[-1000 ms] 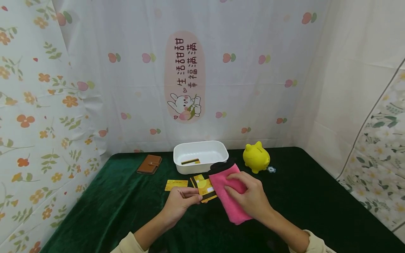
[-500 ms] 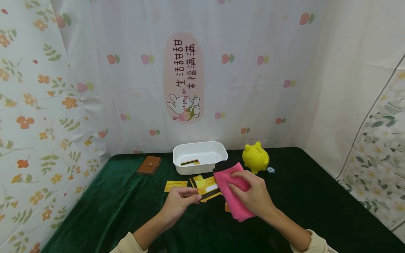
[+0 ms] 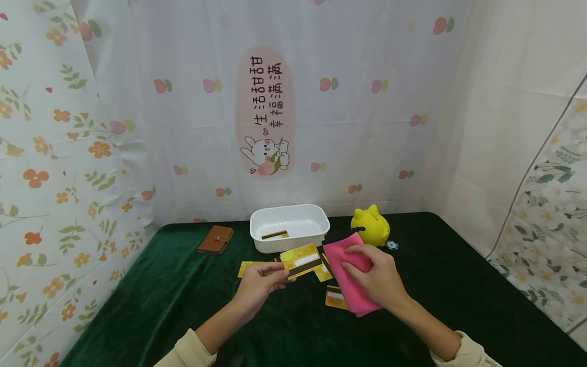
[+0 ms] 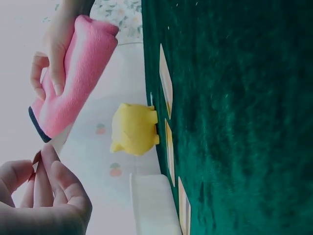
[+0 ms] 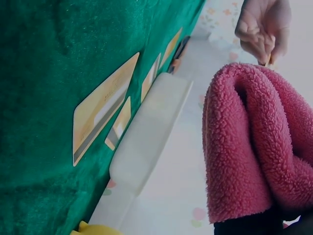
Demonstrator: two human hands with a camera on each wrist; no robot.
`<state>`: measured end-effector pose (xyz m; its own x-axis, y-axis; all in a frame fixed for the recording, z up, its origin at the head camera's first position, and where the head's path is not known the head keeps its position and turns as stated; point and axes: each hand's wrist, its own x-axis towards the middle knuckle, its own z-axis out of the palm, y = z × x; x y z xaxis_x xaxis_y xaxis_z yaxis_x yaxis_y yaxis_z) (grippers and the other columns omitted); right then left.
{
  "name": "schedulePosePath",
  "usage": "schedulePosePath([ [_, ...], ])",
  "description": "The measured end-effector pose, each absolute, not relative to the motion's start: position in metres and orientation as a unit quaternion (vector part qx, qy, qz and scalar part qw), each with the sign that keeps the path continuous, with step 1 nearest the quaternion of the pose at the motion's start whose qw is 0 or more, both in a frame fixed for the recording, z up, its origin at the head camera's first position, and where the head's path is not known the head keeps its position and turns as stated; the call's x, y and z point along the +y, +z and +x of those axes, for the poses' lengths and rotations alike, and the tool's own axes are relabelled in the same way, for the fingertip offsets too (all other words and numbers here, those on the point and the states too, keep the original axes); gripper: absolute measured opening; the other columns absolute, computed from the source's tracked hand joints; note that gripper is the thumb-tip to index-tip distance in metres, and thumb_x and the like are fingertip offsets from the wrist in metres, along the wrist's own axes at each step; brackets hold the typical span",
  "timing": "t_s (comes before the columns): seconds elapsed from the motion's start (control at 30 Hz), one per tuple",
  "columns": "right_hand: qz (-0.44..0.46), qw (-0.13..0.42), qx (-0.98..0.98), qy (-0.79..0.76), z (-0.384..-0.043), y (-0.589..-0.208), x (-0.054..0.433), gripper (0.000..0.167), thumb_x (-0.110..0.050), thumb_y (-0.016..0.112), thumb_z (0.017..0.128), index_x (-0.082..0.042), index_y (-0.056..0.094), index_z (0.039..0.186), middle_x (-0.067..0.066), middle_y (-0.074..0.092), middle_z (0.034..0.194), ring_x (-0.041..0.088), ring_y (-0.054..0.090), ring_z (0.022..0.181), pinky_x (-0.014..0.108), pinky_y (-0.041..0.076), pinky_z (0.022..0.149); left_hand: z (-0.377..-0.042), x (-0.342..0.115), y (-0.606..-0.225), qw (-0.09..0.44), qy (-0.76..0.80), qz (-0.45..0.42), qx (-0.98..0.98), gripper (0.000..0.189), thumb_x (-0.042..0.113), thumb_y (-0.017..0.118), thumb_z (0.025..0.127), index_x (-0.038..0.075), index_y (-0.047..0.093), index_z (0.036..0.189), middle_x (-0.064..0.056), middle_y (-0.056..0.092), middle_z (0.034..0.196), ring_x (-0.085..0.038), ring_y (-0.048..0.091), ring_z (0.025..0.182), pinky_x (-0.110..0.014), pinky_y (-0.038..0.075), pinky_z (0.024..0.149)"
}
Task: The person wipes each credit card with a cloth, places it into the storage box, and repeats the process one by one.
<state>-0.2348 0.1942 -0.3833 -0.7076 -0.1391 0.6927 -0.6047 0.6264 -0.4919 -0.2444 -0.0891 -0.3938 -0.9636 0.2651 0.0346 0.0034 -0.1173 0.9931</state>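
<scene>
In the head view my left hand (image 3: 260, 286) pinches a yellow bank card (image 3: 300, 261) by its left edge, stripe side showing. My right hand (image 3: 379, 272) grips a folded pink fleece cloth (image 3: 353, 293) with a black edge, just right of the card. From the right wrist, the fuzzy cloth (image 5: 239, 147) fills the near side, with the left hand (image 5: 264, 29) beyond it. Orange and yellow cards lie on the table below: one bank card (image 3: 336, 297) partly under the cloth's outline, another bank card (image 3: 323, 272) behind, a third bank card (image 3: 246, 267) partly hidden by my left hand.
A white plastic box (image 3: 266, 245) stands at the back with a card (image 3: 275, 234) in it. To its left lies a brown wallet (image 3: 216, 239); to its right stand a yellow piggy bank (image 3: 372, 229) and a poker chip (image 3: 392, 245). Green velvet (image 3: 183, 300) covers the table.
The cloth in my right hand has moved right, off the held card, uncovering cards on the table. My left hand has raised its card slightly.
</scene>
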Motion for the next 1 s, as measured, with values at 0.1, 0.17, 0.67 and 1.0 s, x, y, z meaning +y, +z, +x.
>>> schedulePosePath([
  [0.1,0.215,0.303,-0.846,0.382,-0.236,-0.383,0.196,0.031,-0.006,0.083,0.080,-0.012,0.068,0.107,0.003,0.070,0.103,0.013,0.062,0.078,0.026,0.056,0.064,-0.251,-0.088,-0.393,0.082,0.748,0.106,0.651,0.033,0.010,0.067,0.094,-0.011,0.063,0.120,-0.016,0.071,0.110,-0.021,0.071,0.093,-0.028,0.054,0.078],
  [0.17,0.211,0.297,-0.847,0.388,-0.236,-0.383,0.197,0.031,-0.006,0.082,0.080,-0.012,0.068,0.107,0.004,0.070,0.103,0.014,0.063,0.078,0.026,0.056,0.064,-0.256,-0.087,-0.392,0.074,0.753,0.105,0.646,0.032,0.009,0.066,0.095,-0.011,0.063,0.120,-0.016,0.071,0.110,-0.020,0.071,0.092,-0.030,0.055,0.079],
  [0.67,0.181,0.246,-0.832,0.464,-0.234,-0.381,0.193,0.026,-0.011,0.080,0.084,-0.013,0.067,0.106,0.009,0.069,0.100,0.013,0.062,0.067,0.026,0.054,0.057,-0.295,-0.078,-0.392,0.032,0.781,0.067,0.620,0.028,0.009,0.064,0.096,-0.007,0.065,0.119,-0.012,0.070,0.107,-0.017,0.071,0.091,-0.027,0.056,0.077],
  [1.0,0.188,0.233,-0.819,0.490,-0.229,-0.376,0.186,0.026,-0.012,0.080,0.084,-0.013,0.067,0.106,0.010,0.069,0.103,0.016,0.063,0.069,0.027,0.055,0.057,-0.321,-0.066,-0.394,-0.007,0.800,0.043,0.598,0.028,0.011,0.067,0.095,-0.007,0.066,0.117,-0.018,0.071,0.110,-0.014,0.072,0.083,-0.029,0.057,0.079],
])
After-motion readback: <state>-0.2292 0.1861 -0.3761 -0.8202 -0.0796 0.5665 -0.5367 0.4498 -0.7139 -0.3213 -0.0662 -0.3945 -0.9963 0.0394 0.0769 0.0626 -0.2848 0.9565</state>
